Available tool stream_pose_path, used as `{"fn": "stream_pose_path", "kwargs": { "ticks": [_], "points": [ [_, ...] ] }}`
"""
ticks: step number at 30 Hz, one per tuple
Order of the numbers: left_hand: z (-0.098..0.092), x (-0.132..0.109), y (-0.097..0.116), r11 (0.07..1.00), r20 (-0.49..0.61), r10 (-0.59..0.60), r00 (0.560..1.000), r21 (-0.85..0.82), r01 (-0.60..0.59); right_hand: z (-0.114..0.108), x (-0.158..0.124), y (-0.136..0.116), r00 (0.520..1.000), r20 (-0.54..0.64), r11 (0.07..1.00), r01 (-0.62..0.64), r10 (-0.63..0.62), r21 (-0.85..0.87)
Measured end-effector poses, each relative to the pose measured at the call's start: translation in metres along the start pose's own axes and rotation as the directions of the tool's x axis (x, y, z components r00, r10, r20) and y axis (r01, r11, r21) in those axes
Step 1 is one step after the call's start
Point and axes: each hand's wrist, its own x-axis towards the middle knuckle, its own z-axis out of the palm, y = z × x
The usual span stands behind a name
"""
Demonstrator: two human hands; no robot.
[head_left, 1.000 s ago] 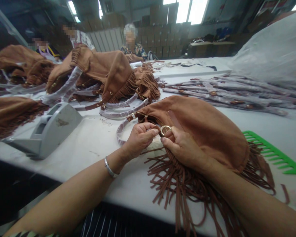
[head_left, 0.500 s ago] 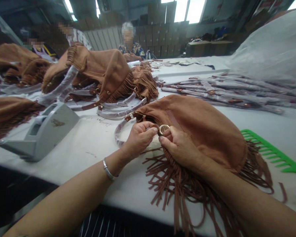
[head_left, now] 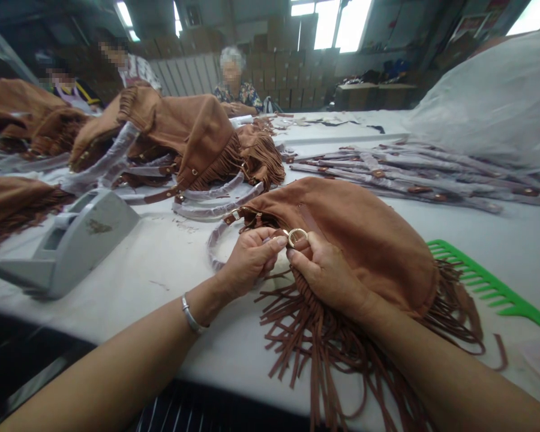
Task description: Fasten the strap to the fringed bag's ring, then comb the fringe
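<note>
Fringed brown bag point(head_left: 364, 240) lies on the bench point(head_left: 171, 249), fringe partly behind the right forearm. Left to right: grey dispenser point(head_left: 90, 240), running to the frame edge. Left hand point(head_left: 252, 255) angles in from lower left, thumb uppermost, fingers pinching a brown strap end point(head_left: 279, 233), mostly hidden. Gold buckle point(head_left: 296, 239) just beside it, right rim partly covered. Right hand point(head_left: 330, 264) comes from lower right, thumb and fingers gripping the buckle; some fingertips out of sight. Green comb point(head_left: 490, 281), handle cut off at right.
</note>
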Motion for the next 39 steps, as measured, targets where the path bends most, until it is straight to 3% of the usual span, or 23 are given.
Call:
{"fn": "stream_pose_path", "kwargs": {
  "ticks": [4, 9, 13, 17, 21, 23, 25, 33, 36, 39],
  "points": [
    [0.009, -0.001, -0.002, 1.0, -0.057, -0.006, 0.998, 0.003, 0.006, 0.002, -0.001, -0.002, 1.0, -0.021, 0.994, -0.009, 0.006, -0.107],
    [0.013, 0.003, -0.006, 0.995, -0.084, 0.095, 0.992, 0.032, -0.092, 0.003, -0.003, -0.004, 0.999, -0.05, 0.99, -0.01, 0.003, -0.143],
    [0.0, 0.006, -0.001, 0.966, 0.0, 0.131, 0.991, 0.225, -0.128, 0.003, -0.005, -0.001, 0.999, -0.02, 0.999, 0.04, -0.041, -0.021],
    [-0.023, 0.007, 0.012, 0.936, 0.14, 0.037, 0.989, 0.343, -0.083, 0.005, -0.007, 0.002, 0.975, -0.031, 0.975, 0.219, -0.22, -0.038],
    [-0.043, 0.007, 0.029, 0.913, 0.371, -0.155, 0.915, 0.408, -0.011, 0.006, -0.01, -0.001, 0.935, 0.158, 0.942, 0.331, -0.319, -0.055],
    [-0.047, 0.006, 0.032, 0.921, 0.37, -0.197, 0.908, 0.388, 0.042, 0.005, -0.011, -0.002, 0.929, 0.174, 0.94, 0.338, -0.326, -0.046],
    [-0.045, 0.005, 0.03, 0.936, 0.327, -0.184, 0.927, 0.345, 0.064, 0.004, -0.011, -0.004, 0.943, 0.136, 0.95, 0.311, -0.305, -0.028],
    [-0.02, 0.002, 0.003, 0.979, 0.145, -0.022, 0.989, 0.205, -0.009, 0.002, -0.008, -0.001, 0.967, -0.021, 0.967, 0.255, -0.255, -0.024],
    [-0.029, 0.004, 0.01, 0.96, 0.224, -0.071, 0.972, 0.28, 0.006, 0.004, -0.009, 0.001, 0.955, 0.062, 0.956, 0.291, -0.289, -0.029],
    [-0.042, 0.003, 0.022, 0.942, 0.353, -0.194, 0.915, 0.329, 0.073, 0.004, -0.011, 0.001, 0.922, 0.201, 0.937, 0.347, -0.332, -0.044]
  ]
}}
